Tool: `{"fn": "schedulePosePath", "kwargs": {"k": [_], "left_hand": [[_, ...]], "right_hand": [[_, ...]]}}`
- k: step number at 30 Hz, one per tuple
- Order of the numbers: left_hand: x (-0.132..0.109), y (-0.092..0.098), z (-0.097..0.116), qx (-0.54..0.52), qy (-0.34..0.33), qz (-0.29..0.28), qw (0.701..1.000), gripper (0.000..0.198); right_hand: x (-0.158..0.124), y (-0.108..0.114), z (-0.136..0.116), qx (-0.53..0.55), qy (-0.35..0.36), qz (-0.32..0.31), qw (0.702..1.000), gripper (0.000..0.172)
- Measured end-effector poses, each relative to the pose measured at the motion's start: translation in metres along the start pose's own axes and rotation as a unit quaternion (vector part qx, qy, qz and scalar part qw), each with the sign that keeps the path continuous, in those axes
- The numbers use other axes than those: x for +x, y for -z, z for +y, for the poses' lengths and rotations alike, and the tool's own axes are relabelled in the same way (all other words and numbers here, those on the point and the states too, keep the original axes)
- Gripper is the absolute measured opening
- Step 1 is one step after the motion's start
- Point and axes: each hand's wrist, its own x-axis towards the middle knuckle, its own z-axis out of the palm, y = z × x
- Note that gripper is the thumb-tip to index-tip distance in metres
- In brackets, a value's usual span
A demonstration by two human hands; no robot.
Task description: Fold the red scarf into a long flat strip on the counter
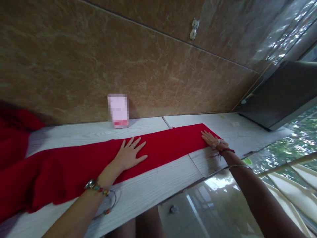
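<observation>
A: Entry, head view. Where is the cloth?

B: The long, flat red fabric strip [94, 158] lies on the white wood-grain table [153, 185]. Its long axis runs from about half past 8, at the left, to just short of 3 o'clock.

A: The fingers?

B: Left hand [130, 153]: released, palm down on the strip, fingers fanned between 12 and 3 o'clock. Right hand [213, 140]: also released, laid flat near the strip's angled end, fingers toward 10 o'clock. Neither pinches any fabric.

A: Which hand is nearer to what?

B: The right is nearer the end. The left rests farther in, nearer the rumpled part at 8 to 9 o'clock. From the left hand, the right hand lies just short of 3, so the line between them follows the strip's long axis; smooth fabric in between.

A: Anything else beside it?

B: A pale pink rectangular object [119, 110], pixelated, upright near the brown marbled wall [74, 66], toward half past 11 from the left hand and apart from the strip. Also a dark red cloth heap [15, 132] at 9 to 10 o'clock; cannot tell whether it joins the strip.
</observation>
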Motion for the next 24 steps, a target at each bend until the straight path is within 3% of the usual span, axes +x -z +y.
{"fn": "schedulePosePath", "kwargs": {"k": [3, 5, 10, 12, 14, 17, 24], "left_hand": [[-0.002, 0.001, -0.001, 0.000, -0.002, 0.007, 1.000, 0.058], [-0.003, 0.003, -0.003, 0.006, 0.006, 0.024, 1.000, 0.056], [-0.015, 0.011, -0.022, 0.018, 0.072, 0.029, 0.997, 0.057], [-0.026, 0.013, -0.035, 0.028, 0.094, 0.026, 0.995, 0.057], [-0.042, 0.013, -0.050, 0.039, 0.112, 0.033, 0.992, 0.057], [-0.068, 0.011, -0.075, 0.042, 0.135, 0.027, 0.990, 0.056], [-0.106, 0.016, -0.115, 0.047, 0.194, -0.033, 0.979, 0.057]], "right_hand": [[0.013, 0.008, -0.020, 0.030, -0.067, -0.024, 0.997, 0.045], [0.023, 0.010, -0.057, 0.045, -0.060, -0.009, 0.997, 0.048], [0.027, 0.014, -0.198, 0.076, 0.198, -0.003, 0.977, 0.050], [0.025, 0.014, -0.244, 0.086, 0.254, 0.001, 0.963, 0.050], [0.025, 0.013, -0.275, 0.090, 0.265, -0.009, 0.960, 0.051], [0.029, 0.007, -0.291, 0.079, 0.249, -0.033, 0.965, 0.049], [0.033, 0.002, -0.287, 0.069, 0.256, -0.037, 0.964, 0.049]]}}
